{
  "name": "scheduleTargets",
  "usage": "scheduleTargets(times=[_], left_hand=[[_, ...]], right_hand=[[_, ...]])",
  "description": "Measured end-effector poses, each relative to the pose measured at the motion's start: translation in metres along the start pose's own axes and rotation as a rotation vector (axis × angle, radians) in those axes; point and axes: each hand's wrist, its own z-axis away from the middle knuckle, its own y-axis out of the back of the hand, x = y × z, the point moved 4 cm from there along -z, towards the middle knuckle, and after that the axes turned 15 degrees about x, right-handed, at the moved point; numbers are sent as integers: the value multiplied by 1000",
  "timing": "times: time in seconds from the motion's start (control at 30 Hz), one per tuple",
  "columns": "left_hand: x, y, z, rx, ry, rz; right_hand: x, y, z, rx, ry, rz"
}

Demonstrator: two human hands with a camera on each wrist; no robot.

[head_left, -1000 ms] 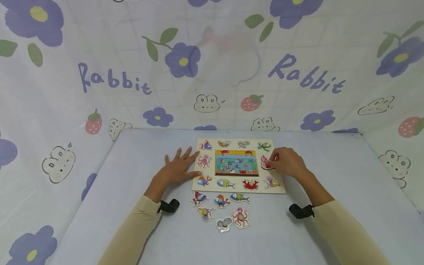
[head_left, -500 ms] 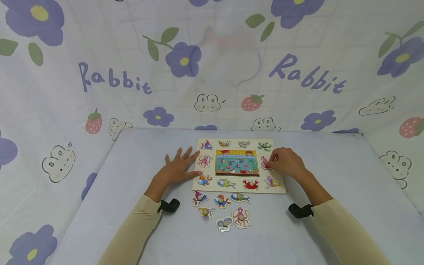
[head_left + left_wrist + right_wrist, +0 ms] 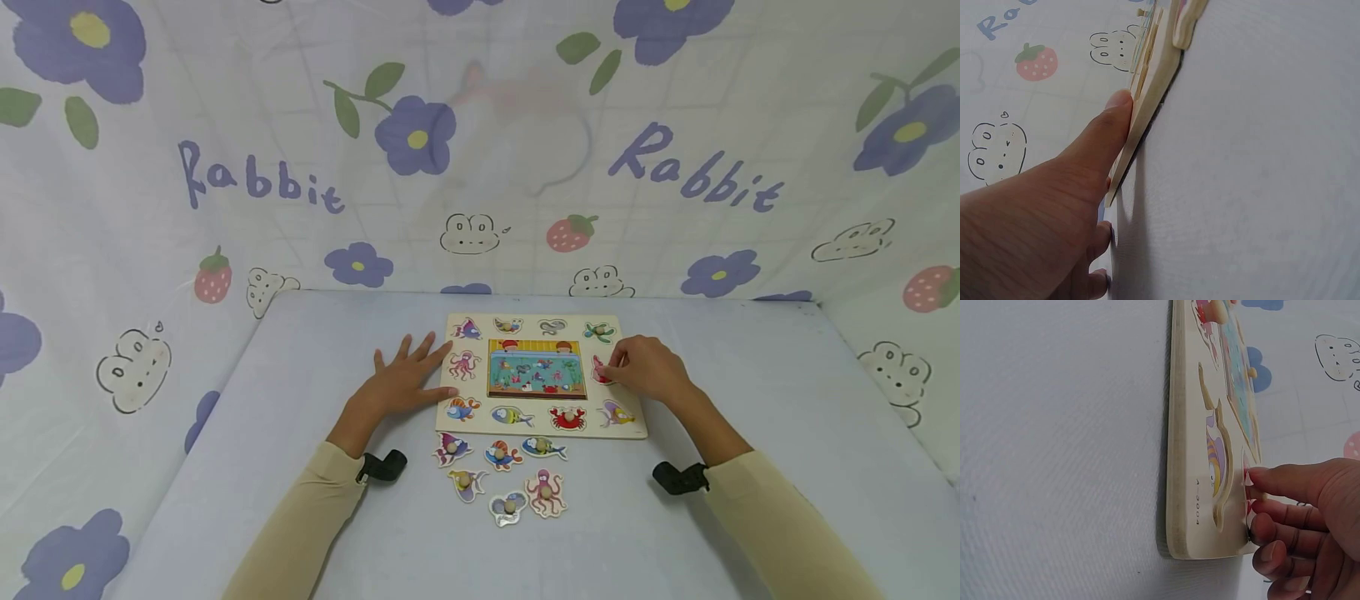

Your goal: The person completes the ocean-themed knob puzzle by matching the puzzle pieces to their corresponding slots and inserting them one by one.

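- Here at the board's right side, the right hand is working with its grip pinching the red piece, thumb and fingers closing on it from the outer edge.
- That red piece is lying at its place beside the aquarium picture; whether it is sitting fully flush, I cannot tell, since the fingers are partly covering it.
- Over on the other side, the left hand is resting with its grip spread wide, forefinger and thumb touching the left edge of the puzzle board.
- The board is lying flat on the bench, with the crab piece sitting in its lower row and the green piece filling the upper right corner.
- In the right wrist view, the fish recess is showing its printed picture, just beside the pinching fingers.
- Six loose pieces are waiting on the near side: the purple fish, the orange-and-blue piece and the striped fish are lining up along the board, while the yellow fish, the grey piece and the pink octopus are lying nearer the person.
- Behind it all, a flowered cloth is hanging.
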Motion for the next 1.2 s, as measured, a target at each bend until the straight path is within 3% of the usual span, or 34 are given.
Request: scheduleTargets(times=[0.73,0.93,1.2], left_hand=[[3,2,1,-1,-6,1],[4,3,1,4,-5,-3],[4,4,2,13,-8,6]], right_hand=[[-1,3,5,14,-26,35],[-10,14,11,61,15,68],[-29,21,28,105,78,30]])
